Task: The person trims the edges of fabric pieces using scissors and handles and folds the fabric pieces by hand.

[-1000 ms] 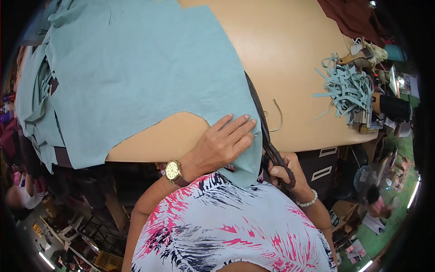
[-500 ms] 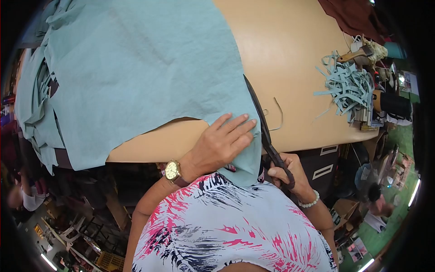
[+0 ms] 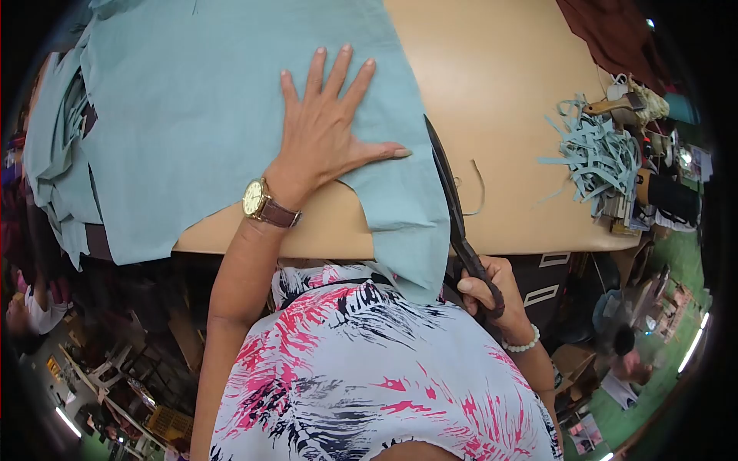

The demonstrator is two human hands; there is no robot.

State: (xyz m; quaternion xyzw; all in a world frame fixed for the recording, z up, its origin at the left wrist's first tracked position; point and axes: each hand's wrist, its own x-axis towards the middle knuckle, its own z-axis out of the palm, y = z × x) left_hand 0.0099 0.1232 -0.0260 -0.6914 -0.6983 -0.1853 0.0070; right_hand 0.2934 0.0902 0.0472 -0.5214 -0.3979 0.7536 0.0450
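A large pale blue-green sheet, which looks like leather, lies over the tan table and hangs past its front edge towards my body. My left hand rests flat on the sheet with its fingers spread, a watch on its wrist. At the front edge, my right hand grips the handles of long black scissors. Their blades point away from me along the sheet's right edge, looking nearly closed. A thin curled strip lies on the table to the right of the blades.
A heap of blue-green offcut strips sits at the table's right end, beside a wooden-handled brush. Dark brown material lies at the far right. Drawers show below the table edge. A green floor is visible at right.
My left hand has moved away from me and to the left over the sheet, and its fingers have spread. The sheet looks smoother there. My right hand still holds the scissors in nearly the same place.
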